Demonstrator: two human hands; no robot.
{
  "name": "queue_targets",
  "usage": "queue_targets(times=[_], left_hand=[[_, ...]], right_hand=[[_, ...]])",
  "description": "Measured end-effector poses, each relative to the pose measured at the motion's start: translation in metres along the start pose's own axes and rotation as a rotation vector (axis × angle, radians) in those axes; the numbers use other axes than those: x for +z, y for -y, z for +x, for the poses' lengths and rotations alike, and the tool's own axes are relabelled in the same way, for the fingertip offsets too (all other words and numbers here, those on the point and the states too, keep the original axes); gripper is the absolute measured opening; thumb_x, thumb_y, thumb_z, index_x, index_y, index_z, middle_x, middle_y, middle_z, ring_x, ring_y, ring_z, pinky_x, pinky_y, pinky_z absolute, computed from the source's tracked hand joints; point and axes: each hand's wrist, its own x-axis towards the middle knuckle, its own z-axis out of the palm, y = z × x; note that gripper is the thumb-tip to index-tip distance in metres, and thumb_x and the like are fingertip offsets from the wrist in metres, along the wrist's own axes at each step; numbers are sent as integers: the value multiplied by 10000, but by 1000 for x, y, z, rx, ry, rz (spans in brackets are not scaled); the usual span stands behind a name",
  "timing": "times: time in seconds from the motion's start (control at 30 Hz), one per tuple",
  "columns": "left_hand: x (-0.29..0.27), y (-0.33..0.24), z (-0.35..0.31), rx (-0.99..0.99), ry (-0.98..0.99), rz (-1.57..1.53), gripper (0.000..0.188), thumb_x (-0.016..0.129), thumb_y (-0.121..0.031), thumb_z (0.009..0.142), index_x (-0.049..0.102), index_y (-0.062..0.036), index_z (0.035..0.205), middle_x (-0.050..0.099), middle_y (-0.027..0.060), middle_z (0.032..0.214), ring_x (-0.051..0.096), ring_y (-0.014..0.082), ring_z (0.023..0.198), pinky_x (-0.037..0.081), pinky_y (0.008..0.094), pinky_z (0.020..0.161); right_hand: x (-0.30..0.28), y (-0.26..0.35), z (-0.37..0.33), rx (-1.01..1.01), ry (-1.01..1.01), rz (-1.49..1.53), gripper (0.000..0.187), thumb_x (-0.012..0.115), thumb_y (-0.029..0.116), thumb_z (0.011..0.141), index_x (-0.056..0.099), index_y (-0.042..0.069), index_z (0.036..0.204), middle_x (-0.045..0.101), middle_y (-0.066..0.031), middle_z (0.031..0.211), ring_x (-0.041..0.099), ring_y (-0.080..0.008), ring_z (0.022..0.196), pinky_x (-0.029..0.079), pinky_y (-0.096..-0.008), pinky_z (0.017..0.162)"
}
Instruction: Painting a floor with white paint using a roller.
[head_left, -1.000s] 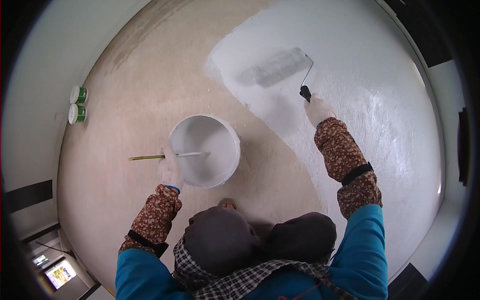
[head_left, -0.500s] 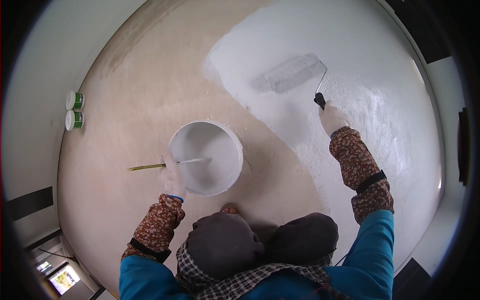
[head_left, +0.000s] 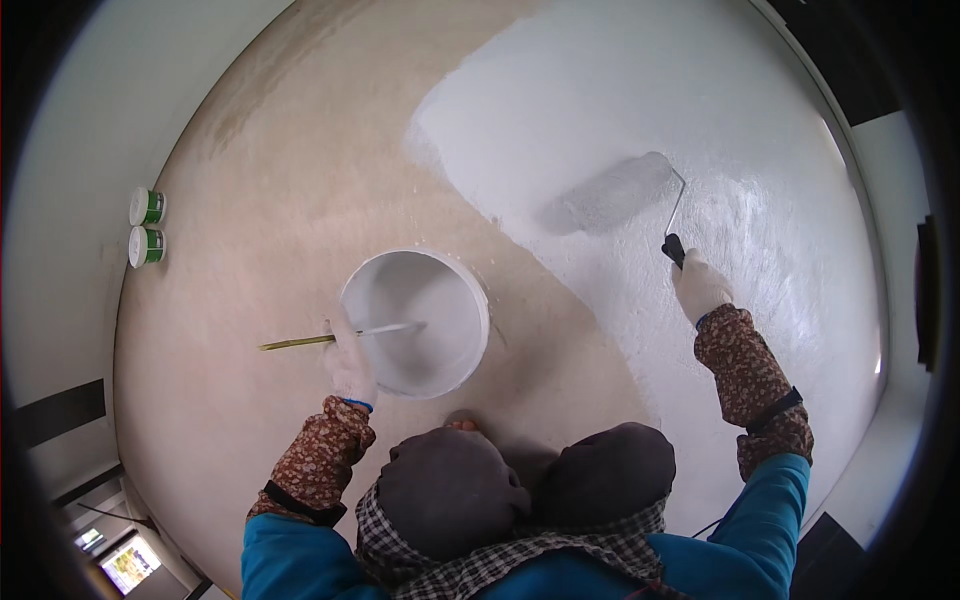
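My right hand (head_left: 703, 288), in a white glove, is closed round the black handle of a paint roller (head_left: 610, 196). The wide roller sleeve rests on a wet, glossy white-grey coat (head_left: 560, 100) on the floor. My left hand (head_left: 350, 362), gloved too, grips a thin stick (head_left: 293, 344) at the left rim of a white bucket (head_left: 484, 305). The stick's greenish end points out to the left; its pale coated end reaches into the bucket over whitish paint (head_left: 425, 350). Part of the rim is hidden behind my left fingers.
Bare beige floor (head_left: 240, 250) lies to the left and round the bucket. Two small white and green tubs (head_left: 147, 246) stand by the left wall (head_left: 70, 230). My knees (head_left: 450, 490) and a bare foot (head_left: 462, 422) are close behind the bucket. A wall bounds the right side.
The roller has moved right and toward me across the wet coat, with my right hand and forearm following. My left hand still holds the stick in almost the same place.
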Motion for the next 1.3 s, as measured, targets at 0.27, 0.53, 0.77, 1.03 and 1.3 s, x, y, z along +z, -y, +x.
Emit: queue_targets(times=[0.27,0.53,0.77,1.03,1.3], left_hand=[[-2,-11,-4,-107,4,-123,698,370,-555,969,585,80,1162,639,146,1070,615,219,946,491,340,823],[-2,-17,-10,-150,12,-156,730,390,-570,979,527,123,1162,641,180,945,612,221,838,488,322,758],[2,-18,-16,-119,-85,-188,637,452,-529,980,560,84,1113,609,113,907,541,139,772,459,302,681],[2,-14,-9,-124,-29,-188,582,495,-379,994,466,129,1274,615,235,1155,586,258,1101,439,344,928],[-2,-22,-14,-99,34,-96,401,503,-368,987,513,32,968,578,137,855,528,183,794,450,326,750]], right_hand=[[-6,77,34,-9,-19,252,376,491,321,963,567,-19,1103,664,-279,996,649,-433,963,518,-514,824],[5,23,9,2,13,138,403,490,356,961,554,-28,1064,658,-291,940,649,-447,921,509,-530,805],[-11,127,132,-12,-167,366,461,470,363,956,604,-58,1091,642,-310,1029,612,-464,1014,484,-531,894],[-45,244,214,-19,-168,551,463,451,337,930,627,-48,1119,635,-299,1098,610,-434,1066,490,-506,915],[-26,251,167,-153,-148,477,407,463,272,926,655,-63,1055,647,-298,1055,625,-430,1029,502,-498,909]])
